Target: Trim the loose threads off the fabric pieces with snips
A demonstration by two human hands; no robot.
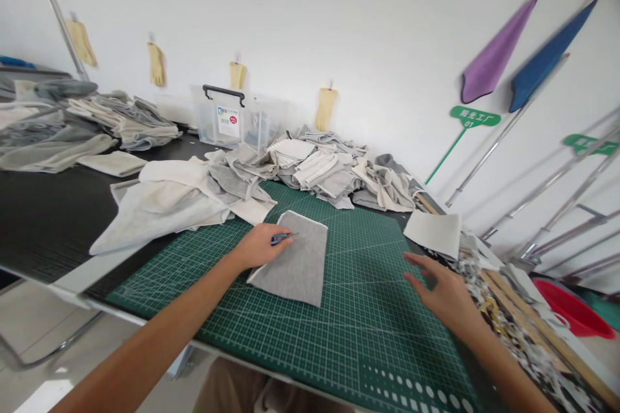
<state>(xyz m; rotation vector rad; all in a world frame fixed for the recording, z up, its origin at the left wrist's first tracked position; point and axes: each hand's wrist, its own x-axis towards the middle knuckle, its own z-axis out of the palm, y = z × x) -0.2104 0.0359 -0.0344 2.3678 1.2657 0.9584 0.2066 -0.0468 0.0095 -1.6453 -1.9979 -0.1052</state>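
My left hand (264, 246) is closed around a small pair of blue-handled thread snips (281, 238), whose thin metal tip points right. Beneath it, a grey cloth piece (300, 271) with a white edge lies flat on the green cutting mat (368, 264). The hand is over the cloth's left side; whether it presses on it I cannot tell. My right hand (443, 293) hovers over the mat's right side, fingers apart and holding nothing. It is apart from the grey cloth, near a folded white cloth (433, 232) at the mat's right edge.
Heaped grey and white cloths (329, 171) line the back of the mat. A loose white cloth (159, 206) spreads to the left, with more stacks (121, 119) beyond. A clear plastic box (225, 119) stands by the wall. Fabric scraps (504, 316) and a red basin (574, 310) are at right.
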